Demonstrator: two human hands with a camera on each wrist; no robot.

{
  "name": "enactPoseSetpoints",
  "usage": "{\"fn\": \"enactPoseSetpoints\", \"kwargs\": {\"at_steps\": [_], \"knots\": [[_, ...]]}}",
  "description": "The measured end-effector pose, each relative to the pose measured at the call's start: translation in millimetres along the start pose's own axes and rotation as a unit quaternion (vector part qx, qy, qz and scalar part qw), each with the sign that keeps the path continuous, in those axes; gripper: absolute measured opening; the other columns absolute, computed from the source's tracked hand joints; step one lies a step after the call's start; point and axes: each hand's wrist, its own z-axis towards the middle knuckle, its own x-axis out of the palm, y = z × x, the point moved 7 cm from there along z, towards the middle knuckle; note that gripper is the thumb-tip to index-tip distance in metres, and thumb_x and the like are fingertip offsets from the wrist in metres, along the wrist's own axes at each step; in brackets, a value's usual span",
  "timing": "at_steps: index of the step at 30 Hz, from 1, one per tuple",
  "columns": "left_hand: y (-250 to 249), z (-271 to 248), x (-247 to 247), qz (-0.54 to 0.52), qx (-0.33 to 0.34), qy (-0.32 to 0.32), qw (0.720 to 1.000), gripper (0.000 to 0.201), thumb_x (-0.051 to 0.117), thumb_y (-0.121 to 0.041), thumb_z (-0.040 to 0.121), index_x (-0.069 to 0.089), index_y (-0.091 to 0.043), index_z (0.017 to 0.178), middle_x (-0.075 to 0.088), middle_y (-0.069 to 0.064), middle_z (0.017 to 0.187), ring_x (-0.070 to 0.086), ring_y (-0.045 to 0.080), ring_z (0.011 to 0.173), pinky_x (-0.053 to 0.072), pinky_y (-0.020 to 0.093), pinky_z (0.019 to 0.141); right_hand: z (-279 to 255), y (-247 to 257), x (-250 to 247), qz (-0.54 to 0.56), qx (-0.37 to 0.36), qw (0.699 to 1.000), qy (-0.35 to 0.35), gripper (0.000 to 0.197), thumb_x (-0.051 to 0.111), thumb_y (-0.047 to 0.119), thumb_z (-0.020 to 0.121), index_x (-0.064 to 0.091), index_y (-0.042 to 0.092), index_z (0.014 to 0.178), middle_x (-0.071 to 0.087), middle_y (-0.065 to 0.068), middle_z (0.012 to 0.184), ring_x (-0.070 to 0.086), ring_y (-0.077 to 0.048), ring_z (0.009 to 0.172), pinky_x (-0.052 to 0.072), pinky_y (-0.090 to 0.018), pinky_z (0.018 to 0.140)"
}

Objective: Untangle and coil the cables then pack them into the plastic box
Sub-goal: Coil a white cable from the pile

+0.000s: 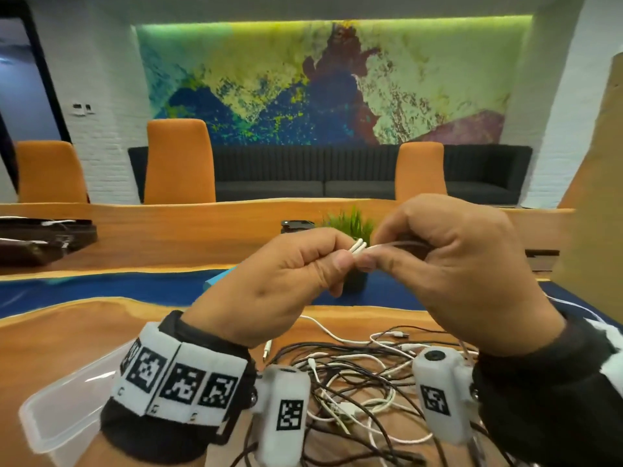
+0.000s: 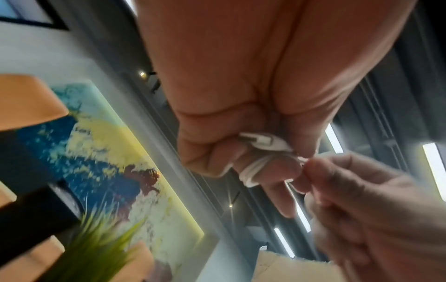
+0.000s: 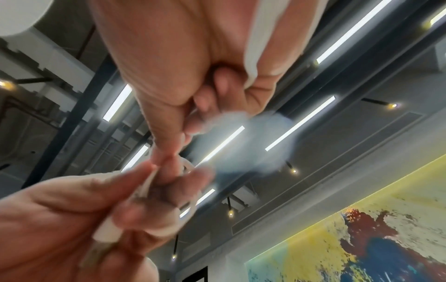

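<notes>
Both hands are raised above the table, working one white cable [image 1: 358, 246]. My left hand [image 1: 286, 278] grips a small coil of it, with loops wound round its fingers [image 2: 253, 169] and a white plug [image 2: 259, 140] tucked in the fist. My right hand [image 1: 448, 264] pinches the cable's free strand [image 3: 147, 183] right beside the left fingertips. Below the wrists a tangle of black and white cables [image 1: 364, 392] lies on the wooden table [image 1: 67, 335]. The clear plastic box [image 1: 64, 409] sits at the lower left, partly hidden by my left wrist.
A small potted green plant [image 1: 350, 224] and a black object [image 1: 296, 225] stand behind the hands. Dark bags [image 1: 37, 241] lie at the far left. A blue strip [image 1: 101, 288] runs across the table. Orange chairs [image 1: 178, 163] and a dark sofa stand beyond.
</notes>
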Motion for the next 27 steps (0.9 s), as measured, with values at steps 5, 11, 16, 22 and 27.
{"fn": "enactPoseSetpoints", "kwargs": {"at_steps": [5, 11, 16, 22, 27], "knots": [[2, -5, 0, -0.346, -0.016, 0.031, 0.938, 0.017, 0.052, -0.021, 0.094, 0.066, -0.014, 0.089, 0.071, 0.015, 0.103, 0.051, 0.009, 0.066, 0.042, 0.016, 0.059, -6, -26, 7, 0.084, 0.059, 0.993, -0.065, 0.011, 0.063, 0.030, 0.093, 0.070, 0.025, 0.099, 0.067, 0.006, 0.090, 0.062, -0.012, 0.087, 0.052, -0.031, 0.072], [0, 0, -19, -0.356, 0.003, -0.115, 0.927, 0.023, 0.041, -0.021, 0.101, 0.061, -0.015, 0.091, 0.062, 0.003, 0.137, 0.067, 0.011, 0.107, 0.052, 0.025, 0.077, -17, -19, 66, 0.004, 0.094, 0.986, 0.138, 0.025, 0.056, 0.021, 0.097, 0.067, 0.028, 0.118, 0.061, 0.012, 0.094, 0.055, -0.004, 0.088, 0.045, -0.022, 0.079], [2, -3, -24, 0.130, -0.006, -0.106, 0.986, 0.020, 0.045, -0.025, 0.104, 0.064, -0.020, 0.106, 0.063, -0.004, 0.133, 0.059, 0.011, 0.120, 0.049, 0.033, 0.098, -7, 5, 40, -0.003, 0.044, 0.985, 0.169, 0.024, 0.049, 0.037, 0.094, 0.070, 0.026, 0.089, 0.059, 0.012, 0.075, 0.054, -0.005, 0.077, 0.042, -0.021, 0.067], [0, -2, -12, 0.085, -0.019, -0.060, 0.994, 0.027, 0.044, -0.029, 0.103, 0.068, -0.017, 0.103, 0.062, -0.009, 0.082, 0.054, 0.000, 0.072, 0.042, 0.016, 0.066, -2, -2, 11, 0.034, 0.016, 0.999, 0.022, 0.017, 0.057, 0.033, 0.092, 0.073, 0.029, 0.097, 0.067, 0.014, 0.084, 0.061, -0.005, 0.082, 0.048, -0.023, 0.069], [10, -3, -4, -0.075, -0.039, -0.018, 0.996, 0.025, 0.047, -0.031, 0.099, 0.071, -0.026, 0.101, 0.067, 0.012, 0.097, 0.047, 0.021, 0.070, 0.041, 0.029, 0.062, -4, -18, 8, 0.119, 0.077, 0.989, -0.043, 0.013, 0.061, 0.024, 0.092, 0.072, 0.029, 0.097, 0.070, 0.012, 0.089, 0.065, -0.008, 0.088, 0.053, -0.032, 0.075]]}}
